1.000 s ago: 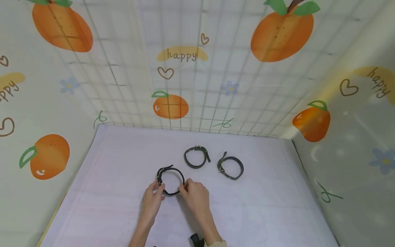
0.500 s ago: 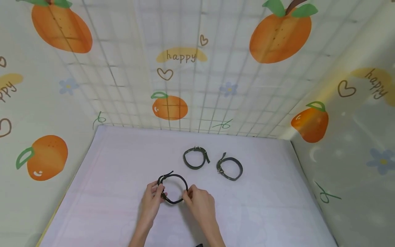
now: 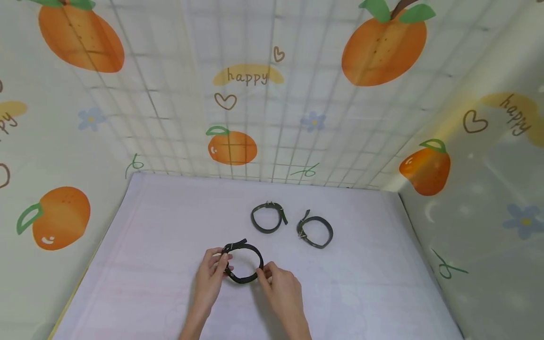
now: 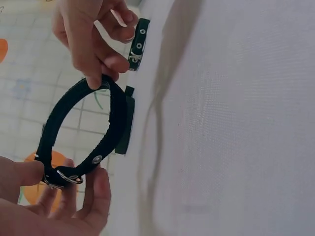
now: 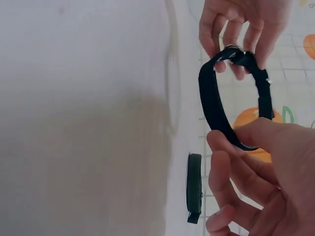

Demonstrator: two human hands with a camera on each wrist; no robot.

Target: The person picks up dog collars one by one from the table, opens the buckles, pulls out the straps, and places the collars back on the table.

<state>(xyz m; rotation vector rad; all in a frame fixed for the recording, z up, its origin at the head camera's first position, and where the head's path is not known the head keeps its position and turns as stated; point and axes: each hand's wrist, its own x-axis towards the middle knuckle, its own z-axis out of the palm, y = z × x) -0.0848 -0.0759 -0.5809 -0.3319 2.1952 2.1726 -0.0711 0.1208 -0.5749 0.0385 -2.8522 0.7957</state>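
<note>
A dark buckled collar (image 3: 243, 280), like a pet collar, is held up as a loop between both hands. My left hand (image 3: 210, 273) pinches its buckle end, thumb on one side and fingers on the other. In the left wrist view a metal D-ring (image 4: 69, 177) and a metal eyelet (image 4: 97, 160) show near those fingers. My right hand (image 3: 282, 289) pinches the opposite side of the strap between thumb and fingers. The right wrist view shows the collar (image 5: 210, 98) raised above the table, its free tail end pointing away in the head view.
Two similar buckled collars lie farther back on the white-covered table (image 3: 170, 212): one collar (image 3: 277, 206) beyond the hands, another collar (image 3: 301, 231) to its right. Wall sheets printed with oranges (image 3: 232, 148) surround the table at the back and sides.
Both hands have brought the collar slightly toward the person and to the right, turning it so the buckle part sits higher in the loop. The other two collars have stayed put.
</note>
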